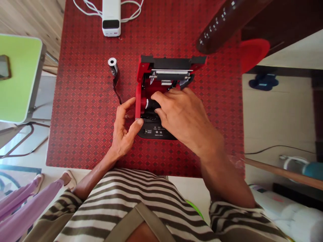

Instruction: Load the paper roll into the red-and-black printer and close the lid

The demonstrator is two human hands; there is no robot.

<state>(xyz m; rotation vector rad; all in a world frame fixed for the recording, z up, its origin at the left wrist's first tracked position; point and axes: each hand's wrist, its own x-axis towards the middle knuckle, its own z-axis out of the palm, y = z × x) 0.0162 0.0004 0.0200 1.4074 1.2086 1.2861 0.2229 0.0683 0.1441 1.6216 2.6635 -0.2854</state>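
A red and black device (pixel 158 132) with a roller in its raised lid (pixel 171 64) stands open on the table in front of me. My left hand (pixel 124 129) grips its left wall, thumb at the near corner and fingers along the outside. My right hand (pixel 185 114) reaches into the bay, thumb and index finger around a black roll (pixel 151 105) with a white end. That hand hides the right part of the bay. Left of the device stands a small roll (pixel 112 66) with a pale top, and a dark strip (pixel 115 88) trails from it toward my left hand.
On the red patterned table (pixel 83 134), a white power bank (pixel 111 20) with white cables lies at the back. A dark brown cylinder (pixel 217 28) slants at the back right. A green table (pixel 20 84) stands to the left, near another person's legs (pixel 32 205).
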